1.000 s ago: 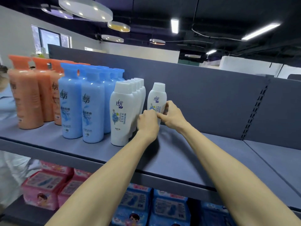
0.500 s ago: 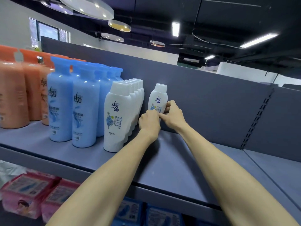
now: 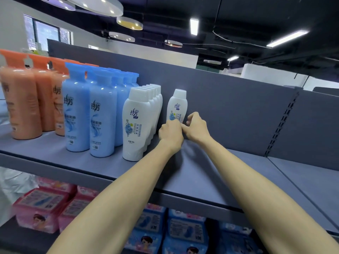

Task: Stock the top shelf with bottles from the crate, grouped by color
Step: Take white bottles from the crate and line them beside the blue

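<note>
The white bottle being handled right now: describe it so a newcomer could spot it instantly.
Start at the grey top shelf, stocked from the left with orange, blue, then white bottles. Just right of the white row, one white bottle stands alone against the back panel. It alone is held by both hands, left hand and right hand.

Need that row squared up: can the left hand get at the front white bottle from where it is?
Probably yes: the left hand sits just right of the front white bottle, with nothing between them.

Both bare arms reach forward and up, wrists close together. The left hand (image 3: 171,133) and right hand (image 3: 196,127) meet with fingers curled, knuckles touching, gripping a bottle (image 3: 177,105).
</note>
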### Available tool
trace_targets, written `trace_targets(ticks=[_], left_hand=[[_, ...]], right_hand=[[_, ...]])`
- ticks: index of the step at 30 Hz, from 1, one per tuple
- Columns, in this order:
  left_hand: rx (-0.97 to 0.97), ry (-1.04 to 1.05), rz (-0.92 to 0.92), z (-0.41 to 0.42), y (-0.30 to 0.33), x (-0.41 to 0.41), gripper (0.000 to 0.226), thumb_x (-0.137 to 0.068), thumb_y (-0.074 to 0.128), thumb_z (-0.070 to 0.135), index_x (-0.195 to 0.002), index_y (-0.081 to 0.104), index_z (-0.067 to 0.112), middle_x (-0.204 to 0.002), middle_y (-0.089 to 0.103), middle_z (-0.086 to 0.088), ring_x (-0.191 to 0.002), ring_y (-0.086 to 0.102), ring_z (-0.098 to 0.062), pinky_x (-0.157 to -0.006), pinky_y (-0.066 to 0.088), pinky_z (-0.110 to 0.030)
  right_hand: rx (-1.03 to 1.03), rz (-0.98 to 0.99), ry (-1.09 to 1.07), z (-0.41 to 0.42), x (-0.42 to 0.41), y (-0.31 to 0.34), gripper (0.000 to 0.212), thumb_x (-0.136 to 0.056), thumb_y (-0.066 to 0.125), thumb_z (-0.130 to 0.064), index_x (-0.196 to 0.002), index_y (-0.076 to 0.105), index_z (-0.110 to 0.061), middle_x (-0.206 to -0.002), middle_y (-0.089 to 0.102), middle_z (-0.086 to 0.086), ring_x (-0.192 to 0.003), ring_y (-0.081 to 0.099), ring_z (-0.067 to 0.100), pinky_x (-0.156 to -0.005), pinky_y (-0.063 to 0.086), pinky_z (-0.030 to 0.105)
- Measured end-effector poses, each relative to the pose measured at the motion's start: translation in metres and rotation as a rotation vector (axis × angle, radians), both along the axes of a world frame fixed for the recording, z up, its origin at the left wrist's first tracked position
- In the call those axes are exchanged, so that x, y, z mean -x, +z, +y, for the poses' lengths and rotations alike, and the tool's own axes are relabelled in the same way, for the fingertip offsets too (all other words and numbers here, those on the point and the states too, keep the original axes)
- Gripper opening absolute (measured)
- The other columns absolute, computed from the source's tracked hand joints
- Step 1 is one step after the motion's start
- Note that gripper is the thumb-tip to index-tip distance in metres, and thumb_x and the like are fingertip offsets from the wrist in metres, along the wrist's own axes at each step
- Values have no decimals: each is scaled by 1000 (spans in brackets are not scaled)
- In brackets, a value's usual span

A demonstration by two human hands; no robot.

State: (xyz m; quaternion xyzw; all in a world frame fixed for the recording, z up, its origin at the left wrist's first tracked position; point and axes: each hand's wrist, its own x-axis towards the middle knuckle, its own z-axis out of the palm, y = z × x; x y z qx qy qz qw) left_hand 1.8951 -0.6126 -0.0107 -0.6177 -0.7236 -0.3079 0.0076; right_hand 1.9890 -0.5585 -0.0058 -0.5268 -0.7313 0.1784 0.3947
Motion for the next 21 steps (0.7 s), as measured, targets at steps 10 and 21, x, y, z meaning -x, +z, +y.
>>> trace_targets(ticks=[10, 21], left_hand=[[-41, -97, 60, -97, 15, 14, 26, -92, 62, 21, -112, 54, 5, -113, 59, -17, -104, 60, -36, -71, 39, -34], [47, -52, 156, -271, -76, 76, 38, -88, 59, 51, -107, 54, 19, -103, 63, -3, -98, 62, -30, -70, 38, -33]], right_hand=[[-63, -174, -19, -104, -20, 22, 33, -87, 72, -31, -111, 58, -13, -110, 65, 1, -99, 55, 16, -67, 40, 23], [-108, -179, 133, -273, 12, -61, 28, -86, 75, -27, -106, 58, -20, -100, 67, -6, -80, 69, 6, -75, 55, 24]])
